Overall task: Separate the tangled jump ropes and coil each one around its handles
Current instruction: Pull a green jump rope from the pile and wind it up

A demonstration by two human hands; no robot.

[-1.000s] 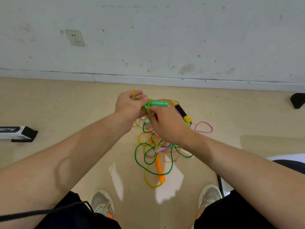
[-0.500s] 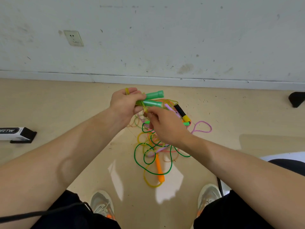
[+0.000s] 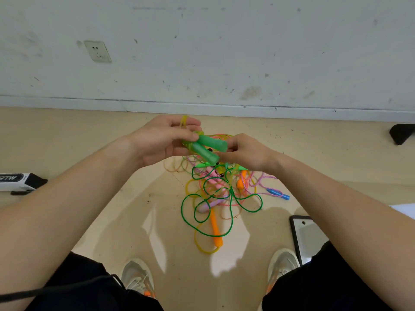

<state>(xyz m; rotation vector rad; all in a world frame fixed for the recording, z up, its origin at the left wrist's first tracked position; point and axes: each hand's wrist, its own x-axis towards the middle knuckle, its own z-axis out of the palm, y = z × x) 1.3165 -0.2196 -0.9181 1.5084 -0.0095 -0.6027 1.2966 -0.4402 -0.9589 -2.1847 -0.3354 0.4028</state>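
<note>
My left hand [image 3: 160,140] grips two green handles [image 3: 207,147] held side by side, with a loop of yellow rope [image 3: 183,121] over its fingers. My right hand [image 3: 246,152] is at the handles' free ends, its fingers curled; what it pinches is hidden. Below the hands, on the floor, lies the tangle [image 3: 221,194]: a dark green rope, yellow and pink ropes, an orange handle [image 3: 216,230], a lilac handle [image 3: 207,205] and a blue handle [image 3: 278,194].
A phone [image 3: 306,234] lies on the floor by my right shoe [image 3: 281,265]. My left shoe [image 3: 138,277] is lower centre. A black-and-white box [image 3: 19,180] sits at the left, a black object [image 3: 402,133] at far right. The wall with a socket [image 3: 97,51] is close ahead.
My right hand has moved from below the handles to their right-hand ends. The two green handles now tilt down to the right. More of the floor tangle shows, including the blue handle.
</note>
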